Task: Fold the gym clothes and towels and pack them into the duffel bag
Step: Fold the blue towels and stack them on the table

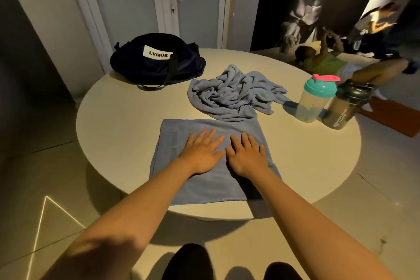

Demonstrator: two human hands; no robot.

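Blue towel [216, 188] at the tabletop's [127, 125] near edge, pressed under left hand [200, 154] and right hand [246, 157], fingers [205, 136] straight, gripping nothing; creases are best smoothed outward.

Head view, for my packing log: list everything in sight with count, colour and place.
Table: one, cream, round, centre.
Duffel bag: one, dark navy, table's far left.
Crumpled towel: one, blue, mid-table.
Flat towel: one, blue, near edge, under both hands.
Shaker bottle: one, clear with teal lid, table's right.
Dark bottle: one, blackish, right beside the shaker bottle.
Person on floor: one, green top, far right background.
Left hand: one, flat on the flat towel.
Right hand: one, flat beside it.
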